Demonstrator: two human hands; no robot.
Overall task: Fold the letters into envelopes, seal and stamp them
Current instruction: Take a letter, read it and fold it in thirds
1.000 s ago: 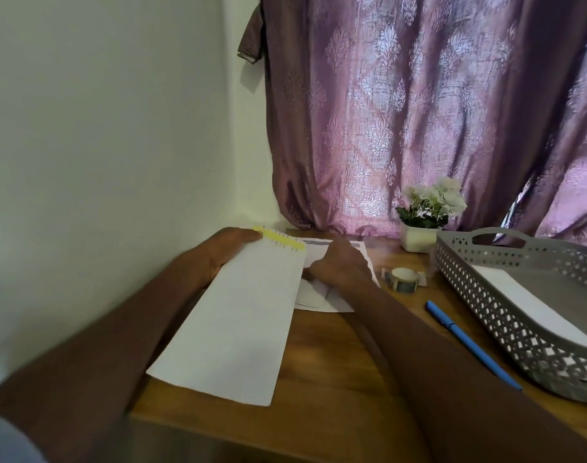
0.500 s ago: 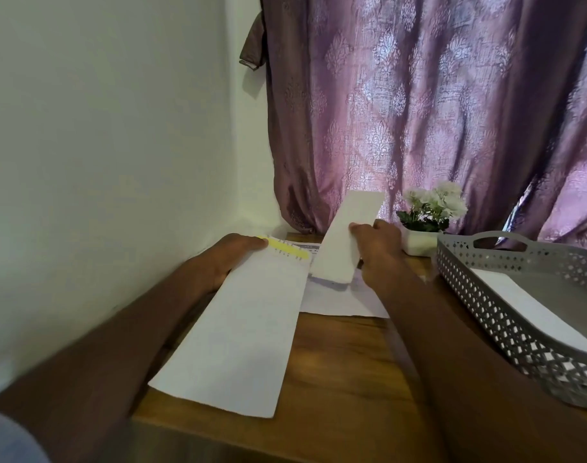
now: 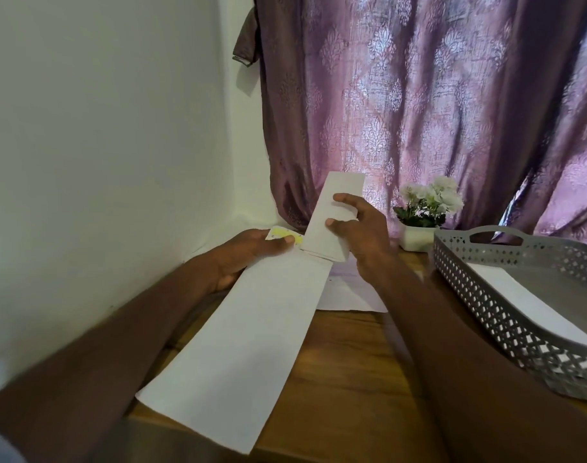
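A long white envelope (image 3: 245,339) with a yellow strip at its far end lies slanted over the wooden table's near-left part. My left hand (image 3: 242,255) holds that far end, thumb on top near the yellow strip. My right hand (image 3: 358,228) grips a folded white letter (image 3: 332,218), tilted up, its lower end right at the envelope's far end. Another sheet of paper (image 3: 352,292) lies flat on the table under my right wrist.
A grey perforated tray (image 3: 505,295) holding a white envelope (image 3: 535,305) stands at the right. A small white pot of white flowers (image 3: 425,212) sits by the purple curtain. A white wall runs along the left side of the table (image 3: 352,379).
My right hand lifted the folded letter off the papers and brought it down and left to the envelope's far end. My left hand kept its hold on the envelope.
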